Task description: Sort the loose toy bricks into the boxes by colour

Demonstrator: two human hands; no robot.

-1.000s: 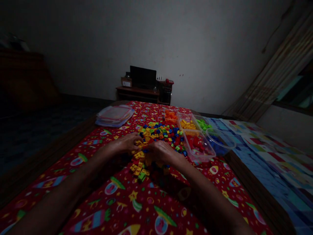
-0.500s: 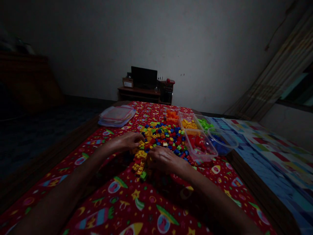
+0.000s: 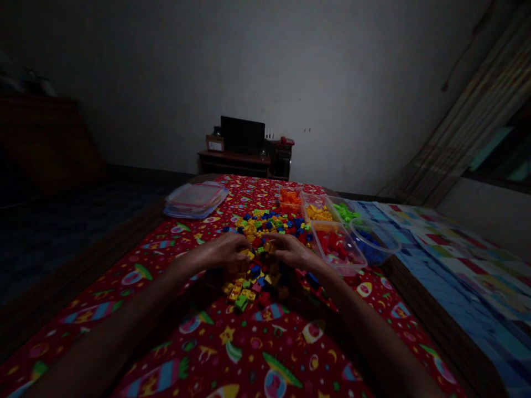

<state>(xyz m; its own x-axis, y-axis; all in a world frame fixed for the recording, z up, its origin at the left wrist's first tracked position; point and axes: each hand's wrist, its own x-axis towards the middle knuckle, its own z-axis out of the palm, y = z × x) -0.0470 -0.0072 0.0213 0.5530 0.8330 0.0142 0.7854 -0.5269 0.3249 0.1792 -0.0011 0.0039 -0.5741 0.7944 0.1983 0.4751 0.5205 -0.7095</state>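
Over the brick pile (image 3: 260, 250), my left hand (image 3: 230, 251) and right hand (image 3: 292, 251) curl; I can't tell whether either grip holds anything. Tubs (image 3: 346, 270) sit close right, seemingly for reach.

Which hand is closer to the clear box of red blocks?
Right. The right hand is just left of the clear box, at the mixed block pile; the left hand is farther left, at the pile's left side.
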